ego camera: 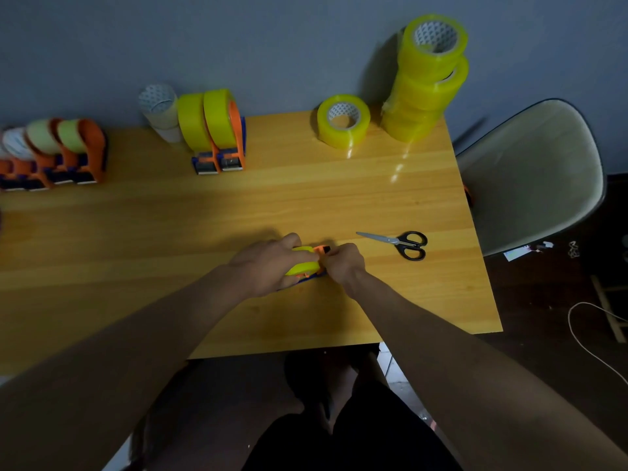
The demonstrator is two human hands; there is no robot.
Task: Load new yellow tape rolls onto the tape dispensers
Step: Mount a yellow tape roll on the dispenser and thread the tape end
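Both forearms reach forward over the bench [373, 185] and meet at its near middle. Left hand [268, 266] wraps over a yellow roll [303, 263] seated in an orange and blue dispenser [311, 274], clenched round roll and frame together. Right hand [343, 263] touches the dispenser's orange front end, fingers curled as if pinching the tape end, though the tape itself cannot be made out.

Judging from this, the step is threading the tape toward the cutter. To do it well, the left grip should pin the dispenser to the bench while the right draws the end straight and flat.

Scissors [404, 244] lie near, right of the grip. Well beyond it stand two loaded dispensers [217, 130], a lone roll [343, 120] and a stack of rolls [424, 83]. Far left of the grip, more dispensers [68, 151] are cut off by the frame edge. Both hands hide most of the dispenser, including its blade.
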